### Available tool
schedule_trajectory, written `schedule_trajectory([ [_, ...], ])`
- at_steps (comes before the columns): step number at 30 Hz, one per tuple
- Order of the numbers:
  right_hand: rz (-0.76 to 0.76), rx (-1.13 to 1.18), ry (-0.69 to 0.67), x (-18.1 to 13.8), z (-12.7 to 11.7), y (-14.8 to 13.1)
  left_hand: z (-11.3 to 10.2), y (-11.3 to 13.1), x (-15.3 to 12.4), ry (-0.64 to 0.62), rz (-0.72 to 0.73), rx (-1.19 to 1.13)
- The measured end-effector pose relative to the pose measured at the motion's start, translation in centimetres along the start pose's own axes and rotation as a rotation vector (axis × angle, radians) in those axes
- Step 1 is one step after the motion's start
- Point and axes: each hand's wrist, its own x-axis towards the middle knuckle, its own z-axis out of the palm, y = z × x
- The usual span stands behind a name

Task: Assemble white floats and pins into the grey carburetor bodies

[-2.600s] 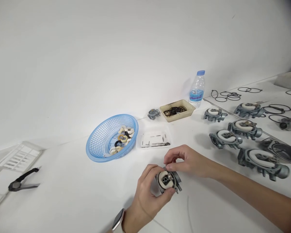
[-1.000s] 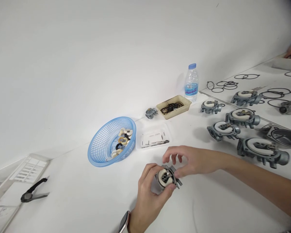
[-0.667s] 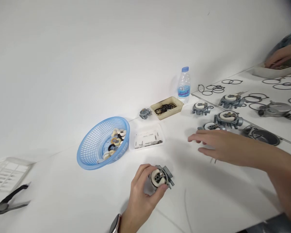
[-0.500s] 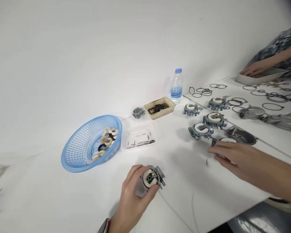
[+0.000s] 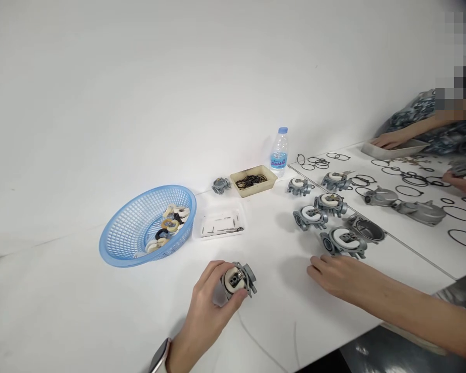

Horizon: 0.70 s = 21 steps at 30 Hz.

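My left hand (image 5: 212, 298) is closed around a grey metal carburetor (image 5: 250, 274), thumb and fingers gripping its sides. A white float (image 5: 229, 280) shows in the carburetor's open face. At the right, my right hand (image 5: 332, 274) is low over the table with its fingertips pressed together. What they hold, if anything, is hidden. Just beyond that hand sits another carburetor (image 5: 344, 242) with a white float. Several more stand behind it, among them one carburetor (image 5: 309, 216) and a second carburetor (image 5: 330, 203).
A blue basket (image 5: 116, 233) holds loose floats. Beside it are a white tray (image 5: 204, 212) with thin pins and a beige tray (image 5: 274, 178) of black rings. A water bottle (image 5: 279, 153) stands behind. Another person's hand (image 5: 392, 139) reaches into a bin; bowl covers (image 5: 423, 210) lie nearby.
My right hand has come down and nearer, away from the rear carburetor to where a small pin lay on the table; the pin is now out of sight. My left hand keeps its grip.
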Motion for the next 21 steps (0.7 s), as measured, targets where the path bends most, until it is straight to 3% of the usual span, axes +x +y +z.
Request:
schedule_trajectory([
  [4,-0.126,-0.108,-0.100,0.1,0.4,0.8,0.1,-0.1,0.1,0.005,0.018,-0.012],
  [9,-0.110,0.133,-0.133,2.0,-2.6,1.4,0.1,-0.2,0.0,0.014,0.023,-0.038],
  [12,-0.078,0.415,-0.155,5.5,-5.7,0.9,0.1,0.1,0.1,0.013,0.017,-0.056],
  [16,-0.020,0.975,-0.137,11.3,-8.4,-0.4,0.0,0.4,0.3,0.022,0.022,-0.067],
  [18,0.056,1.286,-0.089,13.8,-7.9,-1.0,0.0,0.5,0.3,0.025,0.027,-0.065],
  [21,0.147,1.510,-0.055,16.2,-5.4,-2.0,0.0,0.6,0.3,0.023,0.022,-0.069],
])
